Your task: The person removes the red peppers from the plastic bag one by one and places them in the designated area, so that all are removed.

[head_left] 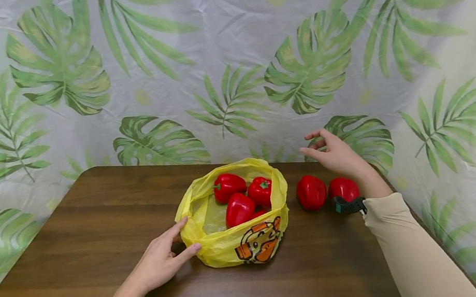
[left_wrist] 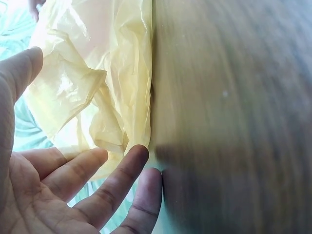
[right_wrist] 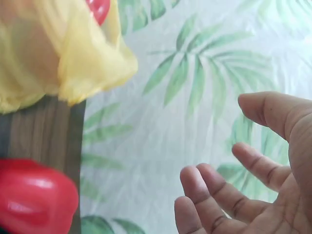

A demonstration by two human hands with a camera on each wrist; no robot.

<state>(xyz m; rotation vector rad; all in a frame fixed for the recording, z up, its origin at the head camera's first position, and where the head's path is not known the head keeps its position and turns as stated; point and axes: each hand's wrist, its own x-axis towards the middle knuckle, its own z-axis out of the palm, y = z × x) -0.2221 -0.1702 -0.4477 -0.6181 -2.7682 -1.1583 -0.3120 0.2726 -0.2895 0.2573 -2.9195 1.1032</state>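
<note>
Plastic looks like the weak point here: your yellow bag stands open-mouthed on the wooden table, its walls thin and creased, so they could fold inward if a knuckle or sleeve brushed the rim. Your left hand is not grasping it; thumb and fingers are spread, fingertips laid against its near left side, so any steadying comes from light contact alone. Push harder there and the bag could slide or its wall buckle onto the red peppers inside — three show clearly, the upper left one, the right one and the lower one, with a sliver of another red shape below them. Your right hand is empty, fingers loosely bent, over the far side of the table beyond the two peppers outside the bag. Of these, the nearer one sits just right of the bag, and the outer one lies near the table's right edge; a careless sweep of your forearm could roll that one off. Watch your right wristband especially — it overlaps the outer pepper in the head view, and whether they touch you cannot tell from there.
</note>
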